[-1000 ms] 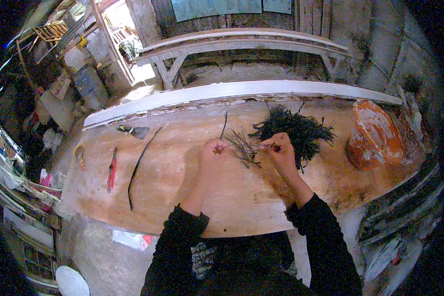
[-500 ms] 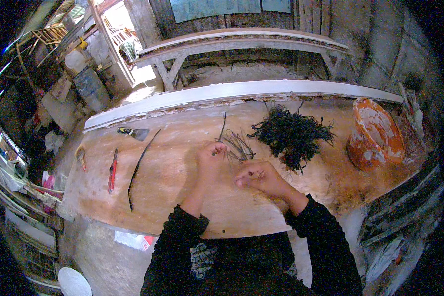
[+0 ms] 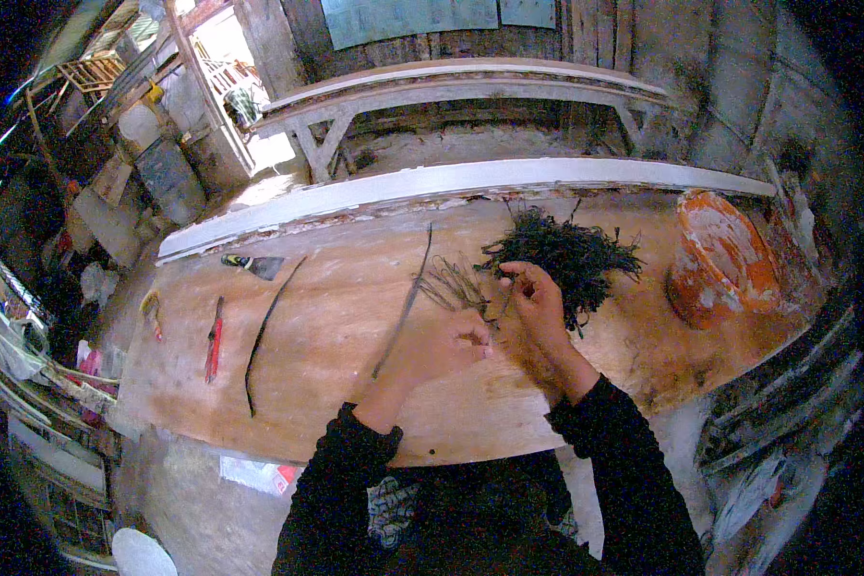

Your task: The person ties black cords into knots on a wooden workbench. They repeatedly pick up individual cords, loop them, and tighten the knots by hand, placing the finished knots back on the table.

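My left hand is closed, thumb and fingers pressed together, just in front of a loose bundle of thin wires. What it pinches, if anything, is too small to make out. My right hand pinches with thumb and forefinger at the near left edge of a black tangled heap of strands; its fingertips overlap the heap, and their contents cannot be named. Left of the wires, a long thin dark strip runs toward my left wrist. A similar dark strip lies farther left on the wooden table.
At the table's left lie a red-handled tool, a putty knife and a small yellowish object. A smeared orange bucket rests tilted at the right. A white board borders the far edge; beyond it stands a long bench.
My right hand has moved up and away, to the black heap's edge. My left hand has come nearer and to the right, uncovering more of the dark strip beside the wires.
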`<state>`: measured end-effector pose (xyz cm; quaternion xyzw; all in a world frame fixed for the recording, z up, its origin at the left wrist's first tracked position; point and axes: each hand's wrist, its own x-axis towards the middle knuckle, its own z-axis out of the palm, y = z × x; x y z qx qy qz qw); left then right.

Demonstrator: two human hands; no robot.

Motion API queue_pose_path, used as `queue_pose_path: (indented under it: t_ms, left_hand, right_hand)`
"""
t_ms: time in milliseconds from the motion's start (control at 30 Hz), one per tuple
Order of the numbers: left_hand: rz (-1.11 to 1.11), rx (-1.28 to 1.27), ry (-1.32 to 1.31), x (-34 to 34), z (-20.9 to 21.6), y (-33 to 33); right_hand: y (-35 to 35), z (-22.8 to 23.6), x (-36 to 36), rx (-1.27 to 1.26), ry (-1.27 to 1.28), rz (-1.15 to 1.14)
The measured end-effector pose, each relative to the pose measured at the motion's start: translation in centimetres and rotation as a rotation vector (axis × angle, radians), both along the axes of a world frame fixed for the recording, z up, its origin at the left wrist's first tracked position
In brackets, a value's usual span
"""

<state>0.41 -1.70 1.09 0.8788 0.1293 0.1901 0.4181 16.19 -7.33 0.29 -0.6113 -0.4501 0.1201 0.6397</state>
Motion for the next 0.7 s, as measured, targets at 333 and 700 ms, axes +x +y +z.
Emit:
queue_pose_path:
  t_ms: [333,700]
  left_hand:
    - [0.658,0.03,-0.124,-1.4,2.8,1.4]
    - [0.776,-0.194,-0.354,-1.6,-2.1,5.0]
  right_hand:
    - [-1.3,2.2,-1.2,0.006,0.232,0.208]
    - [-1.7,0.0,-3.8,-0.105,0.069,0.838]
